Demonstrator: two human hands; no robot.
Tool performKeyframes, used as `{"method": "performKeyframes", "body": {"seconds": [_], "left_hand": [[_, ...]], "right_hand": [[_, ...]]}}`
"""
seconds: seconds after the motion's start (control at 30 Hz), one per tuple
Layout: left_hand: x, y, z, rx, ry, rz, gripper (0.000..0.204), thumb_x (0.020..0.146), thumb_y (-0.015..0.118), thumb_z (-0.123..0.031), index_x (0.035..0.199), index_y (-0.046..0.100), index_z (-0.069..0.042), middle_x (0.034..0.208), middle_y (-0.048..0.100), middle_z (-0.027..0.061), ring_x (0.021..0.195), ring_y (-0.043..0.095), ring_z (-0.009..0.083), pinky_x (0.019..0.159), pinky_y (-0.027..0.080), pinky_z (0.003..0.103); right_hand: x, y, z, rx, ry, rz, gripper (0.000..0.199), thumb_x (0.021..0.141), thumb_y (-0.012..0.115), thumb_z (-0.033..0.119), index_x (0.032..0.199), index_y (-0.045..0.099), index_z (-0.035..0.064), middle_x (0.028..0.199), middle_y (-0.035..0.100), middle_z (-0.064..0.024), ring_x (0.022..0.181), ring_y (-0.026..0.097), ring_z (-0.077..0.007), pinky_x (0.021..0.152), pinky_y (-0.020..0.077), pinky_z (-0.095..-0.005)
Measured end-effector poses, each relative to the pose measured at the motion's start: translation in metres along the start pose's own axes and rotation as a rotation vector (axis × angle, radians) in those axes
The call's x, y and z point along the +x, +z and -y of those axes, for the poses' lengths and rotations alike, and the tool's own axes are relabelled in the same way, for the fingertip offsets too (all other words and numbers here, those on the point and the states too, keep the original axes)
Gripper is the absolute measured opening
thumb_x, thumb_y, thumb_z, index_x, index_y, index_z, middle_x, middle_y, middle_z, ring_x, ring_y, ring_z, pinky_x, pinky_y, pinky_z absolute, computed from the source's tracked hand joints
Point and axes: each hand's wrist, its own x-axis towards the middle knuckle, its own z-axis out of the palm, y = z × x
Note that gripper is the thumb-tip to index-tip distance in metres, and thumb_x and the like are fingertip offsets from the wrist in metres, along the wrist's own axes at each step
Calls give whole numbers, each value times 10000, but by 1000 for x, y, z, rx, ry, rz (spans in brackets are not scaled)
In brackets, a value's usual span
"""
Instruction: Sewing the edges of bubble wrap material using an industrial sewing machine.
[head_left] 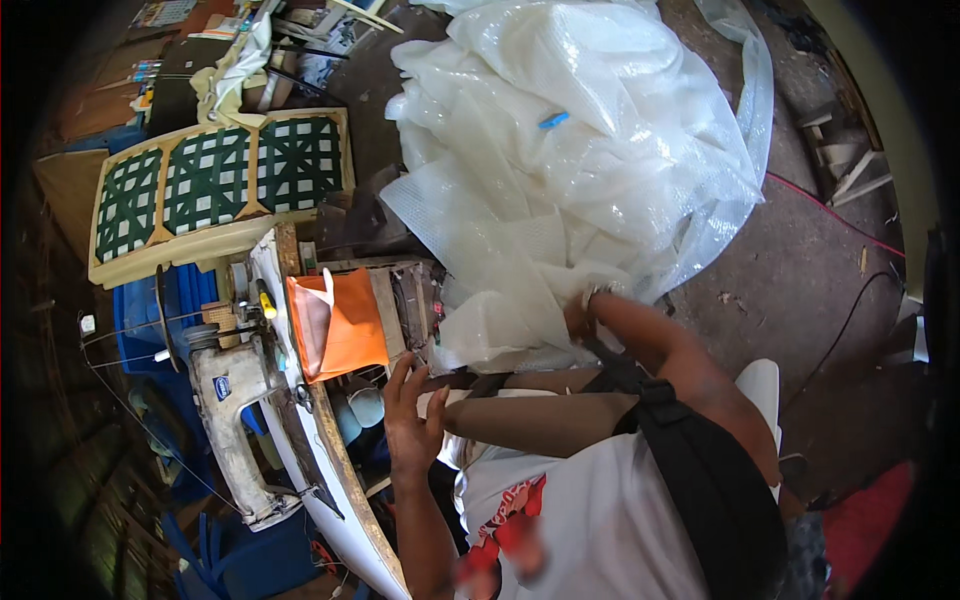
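A large heap of clear bubble wrap point(590, 130) spreads over the floor ahead and comes up to my lap. My right hand point(578, 316) is closed on its near edge, the fingertips partly hidden in the folds. Left of my lap, my left hand point(408, 415) is raised beside the table edge with its fingers apart and nothing in it. An orange cloth piece point(350, 325) lies on the table just beyond that hand. Farther left, a worn white sewing machine point(225, 390) stands on the sewing table point(335, 475).
A wooden seat frame point(205, 237) with green woven webbing sits at the far left. On the bubble wrap lies a small blue piece point(553, 120). A red cord point(835, 212) and a dark cable point(848, 325) cross the floor at right. Blue plastic items point(250, 575) are under the table.
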Motion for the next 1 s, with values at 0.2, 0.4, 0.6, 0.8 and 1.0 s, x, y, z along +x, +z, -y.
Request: {"method": "performKeyframes", "body": {"seconds": [0.2,0.4,0.6,0.8,1.0], "left_hand": [[3,4,-2,-61,9,9,356,916,733,-91,1249,640,-9,1379,609,202,1280,595,364,1068,476,429],[-2,5,-9,-50,11,54,369,917,725,-90,1266,630,-17,1360,620,222,1256,617,381,1041,496,415],[-6,-8,-25,-401,-174,-28,495,954,703,-143,1404,529,-31,1470,543,150,1281,587,281,1052,476,418],[14,-12,-32,-714,-159,-62,836,928,745,-376,1553,309,-33,1543,424,140,1328,506,294,1087,446,440],[2,-7,-41,-569,-385,153,516,951,745,-243,1349,564,33,1302,635,165,1225,589,239,1042,466,357]], "right_hand": [[-102,-96,-52,837,687,-1654,481,936,647,511,1024,724,44,951,743,-146,919,698,-310,822,533,-448],[-160,-156,-19,1605,291,-1516,675,899,709,537,1414,591,117,1393,615,-85,1285,531,-274,1000,432,-472],[-185,-181,133,816,-395,-1446,438,1017,602,173,1440,575,59,1448,578,-102,1342,508,-223,1156,381,-359],[-182,-117,276,733,-872,-553,329,975,684,292,1191,741,50,1133,703,-133,1075,663,-239,970,499,-399],[-184,-82,331,436,-1010,-303,431,931,697,317,1242,695,18,1125,729,-175,1047,687,-294,926,512,-398]]}}
